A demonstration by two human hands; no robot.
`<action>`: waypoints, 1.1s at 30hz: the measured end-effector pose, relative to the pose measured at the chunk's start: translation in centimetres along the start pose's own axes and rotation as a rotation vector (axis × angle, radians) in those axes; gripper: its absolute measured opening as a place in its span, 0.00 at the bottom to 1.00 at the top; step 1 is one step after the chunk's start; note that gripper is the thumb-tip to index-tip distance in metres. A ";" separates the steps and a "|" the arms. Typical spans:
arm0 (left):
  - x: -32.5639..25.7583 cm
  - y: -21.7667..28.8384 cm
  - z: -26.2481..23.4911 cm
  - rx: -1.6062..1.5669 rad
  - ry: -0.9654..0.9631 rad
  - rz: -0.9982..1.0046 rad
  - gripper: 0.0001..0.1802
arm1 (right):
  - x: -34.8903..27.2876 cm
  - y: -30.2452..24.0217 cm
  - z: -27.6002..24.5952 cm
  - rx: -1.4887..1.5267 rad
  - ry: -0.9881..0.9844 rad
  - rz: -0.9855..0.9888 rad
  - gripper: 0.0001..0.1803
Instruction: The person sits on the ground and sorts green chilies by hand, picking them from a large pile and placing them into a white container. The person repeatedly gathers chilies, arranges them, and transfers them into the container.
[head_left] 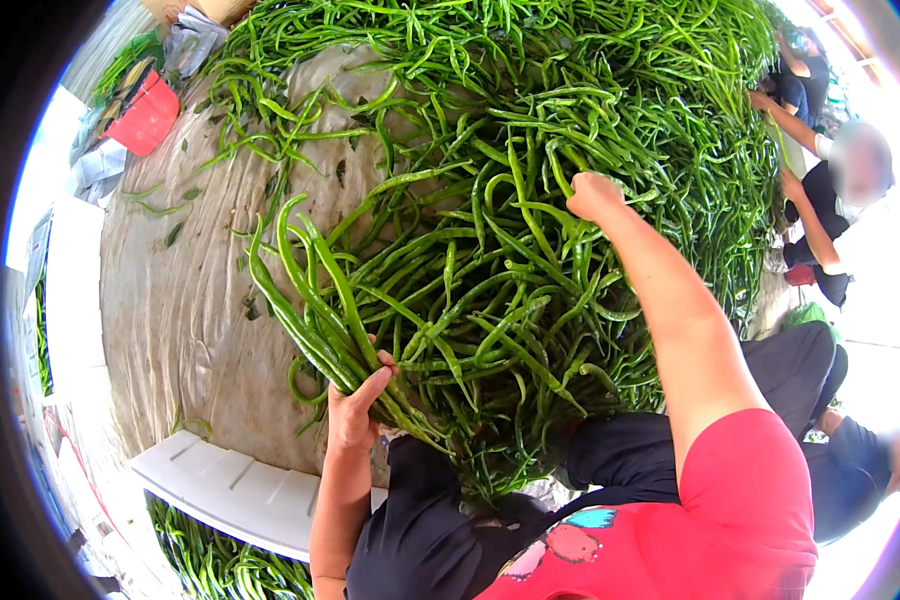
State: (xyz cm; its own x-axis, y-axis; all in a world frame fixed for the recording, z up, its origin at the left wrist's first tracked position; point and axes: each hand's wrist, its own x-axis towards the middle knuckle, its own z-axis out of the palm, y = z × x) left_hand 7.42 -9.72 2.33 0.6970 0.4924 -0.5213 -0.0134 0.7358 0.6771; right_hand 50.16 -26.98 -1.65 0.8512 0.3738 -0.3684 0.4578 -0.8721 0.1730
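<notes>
Bunch of long green peppers (315, 310) squeezed tight in left hand (355, 405), stems down, tips fanned up, kept neat. Right hand (595, 195) reaching into big pepper pile (570, 100), fingers closed on one pepper. Grey sheet (185, 300) under pile. Other people (835, 200) sitting far right.

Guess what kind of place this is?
Likely a produce sorting spot, perhaps at a farm or market: a huge heap of green peppers on a ground sheet, a white crate, and other people picking through the heap.
</notes>
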 end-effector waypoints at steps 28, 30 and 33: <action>-1.5 -0.4 0.1 -0.126 -0.003 0.123 0.23 | -9.9 1.1 -4.9 0.673 -0.379 -0.348 0.16; -1.1 -0.3 -0.1 -0.103 0.008 0.111 0.23 | -5.9 -1.7 -0.5 0.386 -0.142 -0.308 0.18; -1.0 -0.1 -0.6 -0.098 0.039 0.088 0.23 | -5.0 -4.1 2.3 0.216 -0.078 -0.250 0.20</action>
State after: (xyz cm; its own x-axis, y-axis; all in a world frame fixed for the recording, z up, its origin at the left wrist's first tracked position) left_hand 6.29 -9.98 2.42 0.6620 0.5730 -0.4832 -0.1445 0.7301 0.6679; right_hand 43.47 -25.95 -2.63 0.6931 0.5668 -0.4455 0.5783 -0.8061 -0.1259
